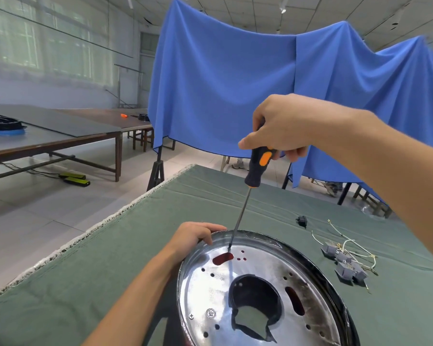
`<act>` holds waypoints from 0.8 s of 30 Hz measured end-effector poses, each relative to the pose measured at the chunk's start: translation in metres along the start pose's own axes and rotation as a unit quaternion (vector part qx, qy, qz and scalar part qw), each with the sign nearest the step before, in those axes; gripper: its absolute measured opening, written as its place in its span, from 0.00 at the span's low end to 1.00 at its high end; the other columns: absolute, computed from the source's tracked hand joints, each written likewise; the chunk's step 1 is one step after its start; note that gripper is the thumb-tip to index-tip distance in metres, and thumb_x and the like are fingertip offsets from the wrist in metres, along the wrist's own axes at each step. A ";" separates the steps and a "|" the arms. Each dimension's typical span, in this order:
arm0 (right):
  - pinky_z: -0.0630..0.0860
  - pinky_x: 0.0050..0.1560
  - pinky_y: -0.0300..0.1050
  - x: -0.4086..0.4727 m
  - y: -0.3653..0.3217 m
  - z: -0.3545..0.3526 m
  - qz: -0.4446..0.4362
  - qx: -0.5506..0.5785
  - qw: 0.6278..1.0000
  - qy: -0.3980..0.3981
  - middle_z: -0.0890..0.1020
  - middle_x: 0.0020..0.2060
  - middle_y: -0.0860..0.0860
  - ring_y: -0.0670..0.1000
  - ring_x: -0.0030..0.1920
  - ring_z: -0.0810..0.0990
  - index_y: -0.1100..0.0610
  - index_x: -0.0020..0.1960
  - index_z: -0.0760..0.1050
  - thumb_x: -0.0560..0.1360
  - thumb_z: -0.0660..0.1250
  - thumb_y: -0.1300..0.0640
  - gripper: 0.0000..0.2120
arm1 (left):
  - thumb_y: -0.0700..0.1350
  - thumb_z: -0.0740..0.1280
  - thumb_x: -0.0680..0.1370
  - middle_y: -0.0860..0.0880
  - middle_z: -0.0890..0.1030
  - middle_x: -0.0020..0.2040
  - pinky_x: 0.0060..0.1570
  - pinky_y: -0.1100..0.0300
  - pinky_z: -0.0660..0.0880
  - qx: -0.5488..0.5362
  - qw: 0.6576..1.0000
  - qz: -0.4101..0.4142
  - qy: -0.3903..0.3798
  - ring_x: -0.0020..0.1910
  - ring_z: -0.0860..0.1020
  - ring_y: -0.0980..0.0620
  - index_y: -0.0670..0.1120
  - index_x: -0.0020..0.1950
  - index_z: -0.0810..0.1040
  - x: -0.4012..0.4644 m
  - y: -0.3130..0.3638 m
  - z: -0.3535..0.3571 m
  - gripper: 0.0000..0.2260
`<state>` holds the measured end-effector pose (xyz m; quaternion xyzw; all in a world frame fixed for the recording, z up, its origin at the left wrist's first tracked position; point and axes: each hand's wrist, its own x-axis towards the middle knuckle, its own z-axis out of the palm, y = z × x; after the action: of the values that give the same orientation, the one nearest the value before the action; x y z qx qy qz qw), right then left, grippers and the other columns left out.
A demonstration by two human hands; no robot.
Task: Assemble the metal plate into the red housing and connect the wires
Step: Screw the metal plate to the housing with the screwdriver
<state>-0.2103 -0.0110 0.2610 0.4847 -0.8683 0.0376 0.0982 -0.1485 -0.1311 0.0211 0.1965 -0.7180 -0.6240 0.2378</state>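
A round shiny metal plate (258,275) lies inside the housing, whose red shows through the plate's slots (222,258) and whose dark rim (335,285) rings it. My left hand (195,236) grips the far left edge of the plate and rim. My right hand (283,126) holds a black and orange screwdriver (258,168) nearly upright. Its tip touches the plate next to the far red slot. Grey connector blocks with pale wires (345,260) lie on the cloth to the right.
A green cloth (110,258) covers the table, whose left edge runs diagonally. A small black part (302,221) lies beyond the wires. A blue curtain (235,83) hangs behind. Long tables (60,136) stand at the left.
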 end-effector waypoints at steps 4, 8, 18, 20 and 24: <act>0.75 0.24 0.40 -0.001 -0.001 -0.002 0.007 0.051 0.998 -0.030 0.83 0.36 0.54 0.51 0.24 0.80 0.56 0.49 0.71 0.73 0.70 0.46 0.15 | 0.28 0.60 0.70 0.49 0.83 0.50 0.42 0.72 0.73 0.011 1.000 0.002 -0.001 0.46 0.78 0.56 0.41 0.53 0.84 -0.001 0.001 0.000 0.18; 0.69 0.22 0.35 -0.003 0.002 0.002 0.000 0.014 1.000 0.004 0.82 0.29 0.51 0.47 0.17 0.75 0.56 0.43 0.72 0.73 0.68 0.48 0.12 | 0.28 0.60 0.71 0.50 0.82 0.51 0.41 0.75 0.73 0.025 1.000 0.008 -0.003 0.45 0.77 0.59 0.39 0.55 0.83 0.000 0.002 0.000 0.18; 0.66 0.23 0.36 -0.006 0.008 -0.006 0.019 -0.061 0.998 -0.012 0.81 0.28 0.51 0.46 0.13 0.69 0.58 0.41 0.75 0.74 0.65 0.42 0.19 | 0.29 0.60 0.71 0.49 0.82 0.51 0.41 0.74 0.73 0.023 1.000 0.010 -0.002 0.45 0.78 0.57 0.40 0.55 0.83 0.001 0.001 0.000 0.18; 0.71 0.24 0.37 -0.009 0.008 -0.011 0.031 -0.047 0.997 -0.060 0.82 0.34 0.51 0.46 0.19 0.76 0.58 0.45 0.76 0.74 0.66 0.40 0.19 | 0.29 0.60 0.71 0.49 0.82 0.50 0.41 0.74 0.73 0.022 1.000 0.009 -0.003 0.45 0.78 0.58 0.40 0.54 0.83 0.000 0.001 0.000 0.18; 0.69 0.22 0.36 -0.013 0.008 -0.009 0.003 0.002 0.998 -0.061 0.80 0.25 0.47 0.46 0.19 0.77 0.55 0.45 0.72 0.74 0.68 0.48 0.11 | 0.29 0.60 0.71 0.49 0.83 0.50 0.39 0.74 0.73 0.020 1.000 0.010 -0.001 0.44 0.78 0.59 0.42 0.53 0.83 0.001 0.000 0.000 0.18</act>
<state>-0.2092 0.0058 0.2678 0.4836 -0.8742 0.0099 0.0438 -0.1492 -0.1315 0.0214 0.1937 -0.7326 -0.6072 0.2390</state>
